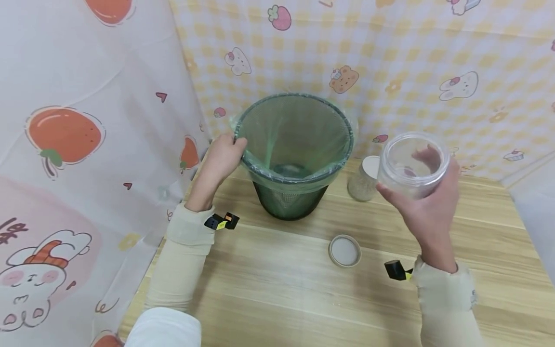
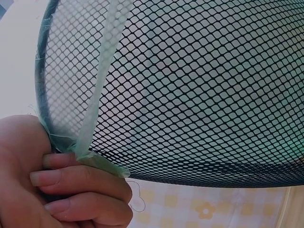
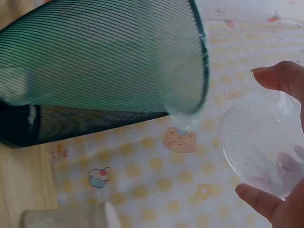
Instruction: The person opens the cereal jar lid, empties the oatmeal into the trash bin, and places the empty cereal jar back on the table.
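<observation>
A black mesh wastebasket [image 1: 284, 197] lined with a thin green plastic bag [image 1: 303, 125] stands at the back of the table. My left hand [image 1: 224, 153] grips its rim at the left side; in the left wrist view the fingers [image 2: 90, 190] curl under the rim by a gathered end of the bag. Up in the air on the right, my right hand [image 1: 433, 207] holds a clear wide-mouthed jar [image 1: 401, 178], its open mouth tilted upward. In the right wrist view, thumb and fingers spread around the see-through jar [image 3: 256, 147].
Beside the basket stands a glass jar with a white lid [image 1: 363, 185], partly behind the held jar. A round lid [image 1: 344, 250] lies on the wooden table [image 1: 277, 289] in front. Patterned cloth [image 1: 303, 58] hangs behind the table and along its left side.
</observation>
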`<state>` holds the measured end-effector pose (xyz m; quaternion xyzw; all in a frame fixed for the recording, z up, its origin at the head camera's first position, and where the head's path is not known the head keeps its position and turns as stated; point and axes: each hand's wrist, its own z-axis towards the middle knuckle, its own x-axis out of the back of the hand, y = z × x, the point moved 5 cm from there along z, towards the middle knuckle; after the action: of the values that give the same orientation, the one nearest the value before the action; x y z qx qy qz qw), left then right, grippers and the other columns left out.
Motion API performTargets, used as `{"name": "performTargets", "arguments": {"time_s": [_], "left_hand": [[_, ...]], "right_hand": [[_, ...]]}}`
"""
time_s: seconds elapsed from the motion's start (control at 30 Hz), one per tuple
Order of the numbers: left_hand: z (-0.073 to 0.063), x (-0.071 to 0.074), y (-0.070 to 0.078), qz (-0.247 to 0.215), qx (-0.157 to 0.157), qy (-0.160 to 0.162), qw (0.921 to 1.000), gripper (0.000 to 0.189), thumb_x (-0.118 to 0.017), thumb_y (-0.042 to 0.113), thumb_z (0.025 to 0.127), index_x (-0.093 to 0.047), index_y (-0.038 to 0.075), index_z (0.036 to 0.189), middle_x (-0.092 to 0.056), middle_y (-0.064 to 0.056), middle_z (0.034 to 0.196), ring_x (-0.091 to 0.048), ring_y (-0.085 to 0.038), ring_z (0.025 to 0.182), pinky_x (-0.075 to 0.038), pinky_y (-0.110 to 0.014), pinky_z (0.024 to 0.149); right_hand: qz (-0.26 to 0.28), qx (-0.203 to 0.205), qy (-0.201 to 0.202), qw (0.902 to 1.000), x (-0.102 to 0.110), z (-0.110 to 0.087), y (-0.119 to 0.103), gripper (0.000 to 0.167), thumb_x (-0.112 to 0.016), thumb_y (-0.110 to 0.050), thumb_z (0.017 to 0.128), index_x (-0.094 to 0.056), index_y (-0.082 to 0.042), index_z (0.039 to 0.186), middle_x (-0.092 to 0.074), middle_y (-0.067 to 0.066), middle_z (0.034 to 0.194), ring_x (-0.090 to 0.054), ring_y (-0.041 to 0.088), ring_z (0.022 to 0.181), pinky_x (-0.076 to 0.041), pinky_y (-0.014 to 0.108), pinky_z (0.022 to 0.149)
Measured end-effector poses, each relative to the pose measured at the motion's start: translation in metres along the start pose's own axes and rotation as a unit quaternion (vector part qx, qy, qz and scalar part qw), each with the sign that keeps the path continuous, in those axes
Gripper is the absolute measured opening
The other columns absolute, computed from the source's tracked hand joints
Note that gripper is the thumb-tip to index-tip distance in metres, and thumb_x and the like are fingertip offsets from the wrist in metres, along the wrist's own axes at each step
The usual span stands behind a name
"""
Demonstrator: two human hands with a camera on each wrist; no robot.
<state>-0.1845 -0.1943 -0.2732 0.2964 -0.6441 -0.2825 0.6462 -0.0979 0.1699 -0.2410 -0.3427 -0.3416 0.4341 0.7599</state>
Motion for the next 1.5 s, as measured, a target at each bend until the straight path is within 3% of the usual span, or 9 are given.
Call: {"name": "performTargets", "arguments": {"time_s": [0.13,0.37,0.5,0.7,0.9,1.07,1.33,1.5], "left_hand": [[0.0,0.002,0.0,0.001,0.003,0.001,1.0,0.029,-0.035,0.025,0.098,-0.041,0.007,0.077,-0.039,-0.007,0.067,-0.037,-0.021,0.055,-0.035,-0.034,0.053],[0.0,0.003,0.001,-0.011,0.002,-0.002,0.9999,0.028,-0.035,0.024,0.099,-0.042,0.007,0.077,-0.039,-0.006,0.066,-0.036,-0.019,0.053,-0.034,-0.033,0.052],[0.0,0.002,0.001,-0.015,0.001,-0.002,0.9999,0.029,-0.035,0.024,0.099,-0.041,0.007,0.076,-0.038,-0.005,0.064,-0.035,-0.018,0.052,-0.033,-0.033,0.051],[-0.001,0.002,-0.002,-0.013,0.003,0.0,0.9999,0.029,-0.034,0.024,0.098,-0.041,0.006,0.077,-0.038,-0.006,0.066,-0.036,-0.02,0.054,-0.034,-0.034,0.053],[-0.003,0.0,-0.001,-0.009,0.005,-0.004,0.9999,0.029,-0.035,0.026,0.098,-0.04,0.006,0.078,-0.037,-0.008,0.069,-0.035,-0.022,0.056,-0.035,-0.034,0.055],[-0.002,-0.001,-0.002,-0.01,0.006,-0.011,0.9999,0.029,-0.034,0.026,0.098,-0.04,0.006,0.078,-0.038,-0.008,0.069,-0.035,-0.021,0.056,-0.035,-0.034,0.055],[-0.002,-0.002,-0.001,-0.019,0.002,-0.017,0.9997,0.028,-0.033,0.024,0.099,-0.038,0.007,0.078,-0.037,-0.008,0.068,-0.035,-0.02,0.054,-0.034,-0.033,0.053],[-0.002,-0.001,-0.001,-0.012,0.008,-0.015,0.9998,0.028,-0.033,0.025,0.098,-0.036,0.007,0.077,-0.035,-0.007,0.067,-0.032,-0.02,0.055,-0.033,-0.034,0.054]], "right_hand": [[0.002,-0.03,-0.029,0.9991,-0.007,-0.013,0.017,0.086,-0.083,0.008,0.056,-0.047,-0.009,0.133,-0.056,0.016,0.118,-0.051,0.025,0.111,-0.037,0.029,0.094],[0.125,-0.076,-0.086,0.9854,-0.022,-0.029,0.056,0.08,-0.078,0.016,0.061,-0.043,0.0,0.131,-0.049,0.025,0.122,-0.046,0.031,0.116,-0.034,0.029,0.097],[0.139,-0.095,-0.107,0.9798,-0.028,-0.037,0.076,0.078,-0.076,0.018,0.062,-0.04,0.004,0.13,-0.048,0.026,0.122,-0.047,0.026,0.114,-0.036,0.025,0.093],[0.084,-0.132,-0.133,0.9787,-0.032,-0.049,0.099,0.077,-0.079,0.008,0.068,-0.037,0.002,0.132,-0.048,0.022,0.125,-0.046,0.02,0.114,-0.036,0.025,0.092],[0.01,-0.16,-0.153,0.9751,-0.037,-0.061,0.115,0.08,-0.084,-0.005,0.069,-0.039,-0.002,0.135,-0.051,0.015,0.128,-0.045,0.021,0.116,-0.034,0.024,0.092],[0.003,-0.172,-0.169,0.9705,-0.04,-0.065,0.125,0.081,-0.084,-0.007,0.07,-0.038,-0.003,0.136,-0.05,0.015,0.129,-0.045,0.019,0.115,-0.033,0.025,0.093],[0.003,-0.188,-0.186,0.9645,-0.044,-0.07,0.14,0.085,-0.087,-0.006,0.066,-0.039,-0.002,0.135,-0.05,0.015,0.132,-0.045,0.032,0.121,-0.034,0.022,0.093],[-0.007,-0.177,-0.206,0.9625,-0.048,-0.072,0.146,0.088,-0.087,-0.008,0.066,-0.037,-0.002,0.137,-0.049,0.016,0.135,-0.043,0.032,0.125,-0.034,0.025,0.097]]}}
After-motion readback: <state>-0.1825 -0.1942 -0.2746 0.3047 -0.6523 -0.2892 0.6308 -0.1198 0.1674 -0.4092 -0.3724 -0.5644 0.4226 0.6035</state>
